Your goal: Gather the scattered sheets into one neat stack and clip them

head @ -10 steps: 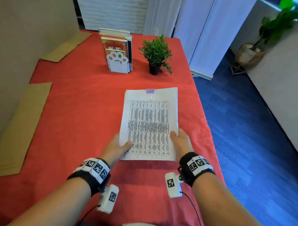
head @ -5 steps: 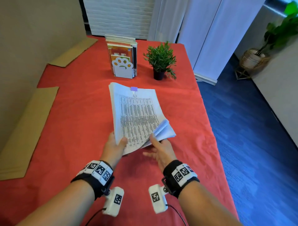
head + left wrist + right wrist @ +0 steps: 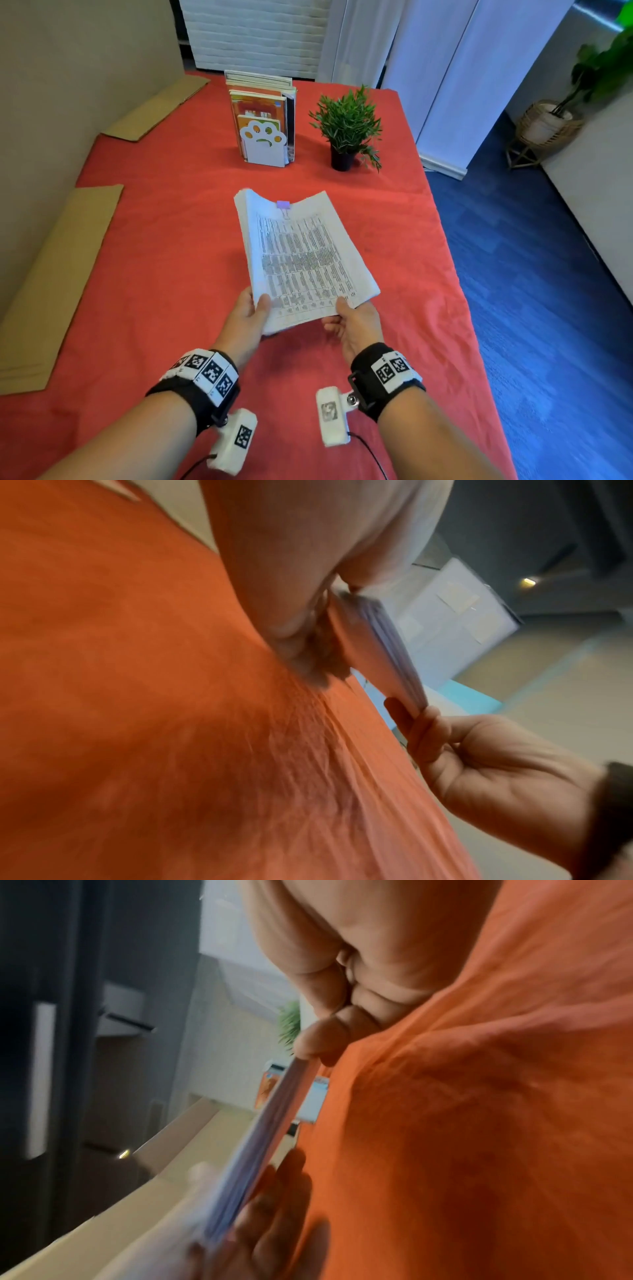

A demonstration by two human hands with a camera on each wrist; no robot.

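Observation:
A stack of printed sheets [image 3: 301, 257] is lifted off the red tablecloth [image 3: 154, 274] and tilted, its far edge held by a purple binder clip [image 3: 283, 205]. My left hand [image 3: 255, 306] grips the near left corner, thumb on top and fingers underneath. My right hand [image 3: 346, 308] pinches the near right corner the same way. From the left wrist the stack's edge [image 3: 387, 642] shows, with my right hand [image 3: 431, 723] holding its corner. The blurred right wrist view has the stack's edge [image 3: 274, 1123] between my right fingertips [image 3: 318, 1039] and my left fingers [image 3: 274, 1191].
At the back of the table stand a paw-print bookend with books [image 3: 263, 137] and a small potted plant [image 3: 346, 130]. Cardboard sheets [image 3: 51, 291] lie along the left edge. The table's right edge drops to a blue floor [image 3: 531, 274].
The stack lay flat under both hands a second ago. Both hands have raised it and tilted it, and the lower right corner that fanned loose half a second ago is gathered flat again.

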